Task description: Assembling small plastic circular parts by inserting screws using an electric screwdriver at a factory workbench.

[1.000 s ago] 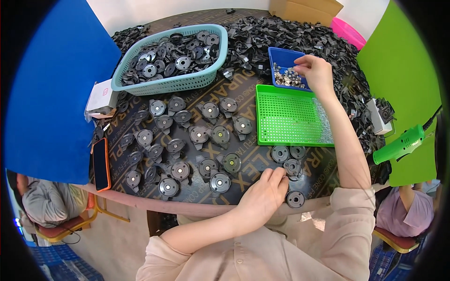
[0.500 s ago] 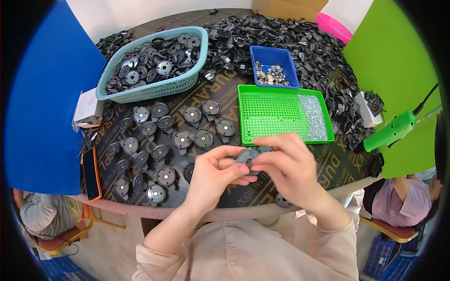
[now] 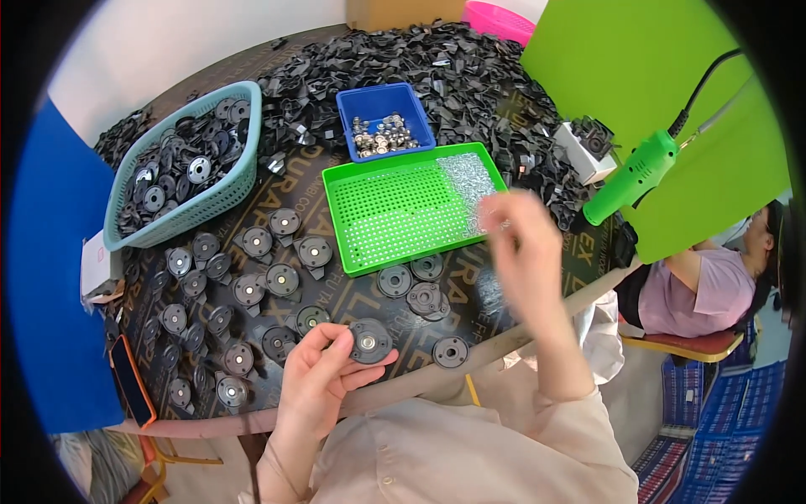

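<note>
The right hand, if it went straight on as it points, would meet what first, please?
Probably the small silvery pieces in the green perforated tray; the right hand is blurred, depth unclear.

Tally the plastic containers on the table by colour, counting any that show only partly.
Green tray: 1
Blue bin: 1
Teal basket: 1
Pink basket, partly in view: 1
Total: 4
</note>
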The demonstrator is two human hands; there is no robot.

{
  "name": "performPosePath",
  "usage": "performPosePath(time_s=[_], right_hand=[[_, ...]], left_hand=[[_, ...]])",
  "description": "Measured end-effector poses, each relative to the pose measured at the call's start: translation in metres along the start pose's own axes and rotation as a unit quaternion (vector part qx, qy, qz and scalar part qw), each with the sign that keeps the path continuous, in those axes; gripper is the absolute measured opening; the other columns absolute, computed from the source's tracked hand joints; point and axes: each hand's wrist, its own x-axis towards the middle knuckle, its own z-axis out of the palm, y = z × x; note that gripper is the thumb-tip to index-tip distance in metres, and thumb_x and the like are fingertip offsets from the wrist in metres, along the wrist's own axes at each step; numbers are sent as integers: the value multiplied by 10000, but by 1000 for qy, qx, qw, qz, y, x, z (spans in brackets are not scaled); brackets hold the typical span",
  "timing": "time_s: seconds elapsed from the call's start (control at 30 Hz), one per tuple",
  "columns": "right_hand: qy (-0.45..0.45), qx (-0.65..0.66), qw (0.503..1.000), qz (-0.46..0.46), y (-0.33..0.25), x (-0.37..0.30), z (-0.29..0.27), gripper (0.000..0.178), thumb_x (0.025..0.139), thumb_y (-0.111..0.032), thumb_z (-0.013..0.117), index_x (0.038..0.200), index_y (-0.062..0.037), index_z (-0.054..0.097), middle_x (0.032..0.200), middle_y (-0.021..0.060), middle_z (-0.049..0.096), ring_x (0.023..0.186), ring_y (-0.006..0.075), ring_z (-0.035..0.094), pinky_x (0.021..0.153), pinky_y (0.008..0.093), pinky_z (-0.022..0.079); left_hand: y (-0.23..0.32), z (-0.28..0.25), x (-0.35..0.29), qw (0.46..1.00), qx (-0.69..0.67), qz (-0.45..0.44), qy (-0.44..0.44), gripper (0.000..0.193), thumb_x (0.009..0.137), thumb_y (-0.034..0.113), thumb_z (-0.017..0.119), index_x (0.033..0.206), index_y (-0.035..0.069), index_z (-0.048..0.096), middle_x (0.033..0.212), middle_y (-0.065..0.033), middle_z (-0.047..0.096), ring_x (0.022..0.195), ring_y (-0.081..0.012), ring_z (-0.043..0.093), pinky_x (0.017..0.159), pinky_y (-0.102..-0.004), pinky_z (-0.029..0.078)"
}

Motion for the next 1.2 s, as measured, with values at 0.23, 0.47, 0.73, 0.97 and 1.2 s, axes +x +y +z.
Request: performPosePath(time_s=[0.23, 0.47, 0.73, 0.97, 1.2], right_hand=[[-83, -402, 895, 176, 132, 23, -6, 342, 891, -317, 635, 794, 11, 620, 829, 226, 656, 735, 414, 661, 638, 484, 537], [-69, -363, 902, 222, 109, 21, -12, 120, 847, -158, 591, 833, -72, 673, 910, 147, 665, 824, 371, 667, 691, 464, 531], [110, -224, 968, -38, 11, 6, -38, 76, 859, -44, 611, 862, -65, 685, 943, 72, 675, 881, 249, 639, 724, 337, 523], [-66, 72, 980, -173, -75, -31, 7, 236, 631, -14, 709, 863, -51, 698, 974, 83, 688, 885, 288, 633, 728, 358, 514], [-72, 124, 981, -129, -79, -43, 28, 246, 649, 64, 726, 882, -11, 695, 938, 98, 690, 797, 262, 639, 654, 324, 517]], left_hand=[[-3, 8, -1, 999, -2, -30, -30, 256, 990, 179, 509, 1149, -15, 562, 1114, -186, 665, 1002, -327, 680, 774, -348, 603], [-4, 8, -1, 995, -85, -49, -34, 255, 991, 185, 529, 1159, -7, 541, 1158, -158, 649, 1101, -311, 638, 897, -356, 552], [-4, 12, 3, 992, -100, -54, -57, 292, 1017, 199, 467, 1214, -11, 511, 1234, -162, 612, 1175, -312, 593, 976, -380, 504], [-14, 18, 4, 992, -114, -47, -35, 299, 1021, 177, 438, 1251, -7, 485, 1181, -138, 626, 1091, -244, 636, 970, -388, 520], [-15, 17, 0, 992, -122, -26, -27, 294, 1018, 178, 446, 1246, -2, 490, 1175, -119, 623, 1099, -224, 629, 995, -399, 502]])
